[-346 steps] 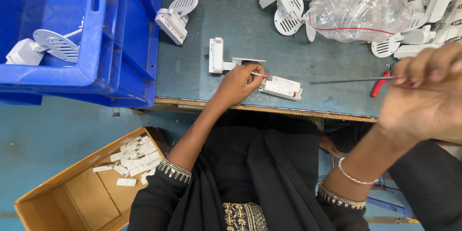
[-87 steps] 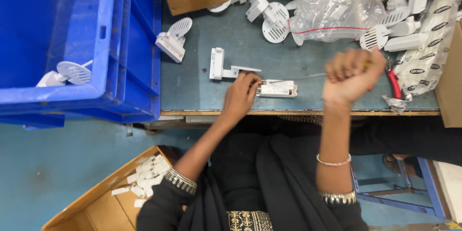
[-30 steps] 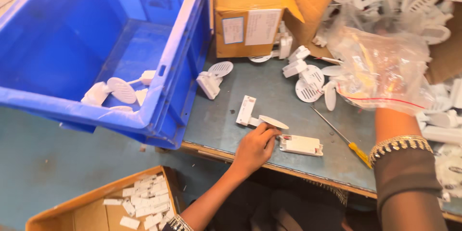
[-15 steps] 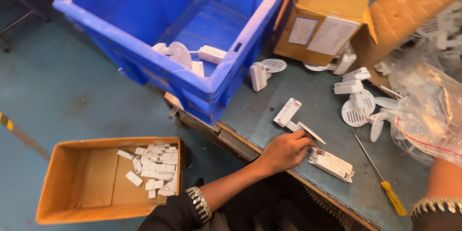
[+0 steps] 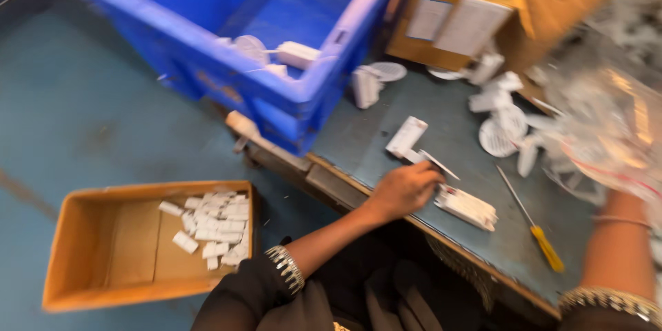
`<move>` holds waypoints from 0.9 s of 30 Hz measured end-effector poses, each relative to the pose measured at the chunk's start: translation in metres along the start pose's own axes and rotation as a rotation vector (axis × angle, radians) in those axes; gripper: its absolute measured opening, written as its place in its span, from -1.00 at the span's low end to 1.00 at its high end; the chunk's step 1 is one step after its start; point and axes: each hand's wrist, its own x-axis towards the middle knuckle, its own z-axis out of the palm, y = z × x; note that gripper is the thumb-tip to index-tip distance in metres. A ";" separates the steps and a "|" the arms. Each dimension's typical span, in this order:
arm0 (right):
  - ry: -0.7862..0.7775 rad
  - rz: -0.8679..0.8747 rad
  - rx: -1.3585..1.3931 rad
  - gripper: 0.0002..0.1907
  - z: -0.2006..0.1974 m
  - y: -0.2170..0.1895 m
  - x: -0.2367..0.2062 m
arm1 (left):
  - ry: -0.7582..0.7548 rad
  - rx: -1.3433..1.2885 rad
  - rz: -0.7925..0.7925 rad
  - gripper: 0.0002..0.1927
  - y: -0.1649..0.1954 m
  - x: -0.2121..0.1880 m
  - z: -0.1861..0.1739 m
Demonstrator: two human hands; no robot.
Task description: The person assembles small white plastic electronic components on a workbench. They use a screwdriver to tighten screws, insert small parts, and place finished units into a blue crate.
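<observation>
White housing (image 5: 466,207) lying flat on grey bench (image 5: 386,131), near front edge, just right of left hand (image 5: 405,189). Left hand resting knuckles-up on bench, fingers curled over thin white strip (image 5: 436,163); pinching it or only covering it, cannot tell through blur. Another white block (image 5: 406,136) just beyond that hand. Right forearm (image 5: 619,241) raised at right, bangle at wrist, hand itself lost behind clear plastic bag (image 5: 607,138); grip cannot be told. Screwdriver (image 5: 531,221) with yellow handle lying on bench between housing and right forearm, touching neither. White round grilles (image 5: 498,136) scattered farther back. Blue crate (image 5: 227,41) on left end of bench, a few white parts inside. Cardboard box (image 5: 455,21) behind, beside crate. Open carton (image 5: 138,241) on floor below left, small white pieces heaped in right half.
</observation>
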 end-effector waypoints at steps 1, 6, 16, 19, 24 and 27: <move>0.010 -0.015 0.007 -0.75 -0.002 0.002 -0.007 | 0.004 -0.015 -0.006 -0.87 0.002 0.001 -0.002; 0.119 -0.088 0.190 -0.76 -0.017 0.010 -0.066 | -0.019 -0.097 -0.033 -0.83 0.011 0.007 -0.008; -0.243 0.110 0.648 -0.73 -0.067 0.012 -0.196 | -0.055 -0.021 -0.056 -0.83 0.017 0.015 -0.002; -0.213 -0.031 0.531 -0.72 -0.053 0.018 -0.191 | -0.054 -0.008 -0.053 -0.83 0.016 0.014 -0.002; -0.280 -0.049 0.407 -0.76 -0.035 0.031 -0.171 | -0.052 -0.008 -0.050 -0.85 0.015 0.014 0.000; -0.389 -0.041 0.410 -0.65 -0.035 0.033 -0.165 | -0.064 -0.007 -0.057 -0.85 0.014 0.013 0.000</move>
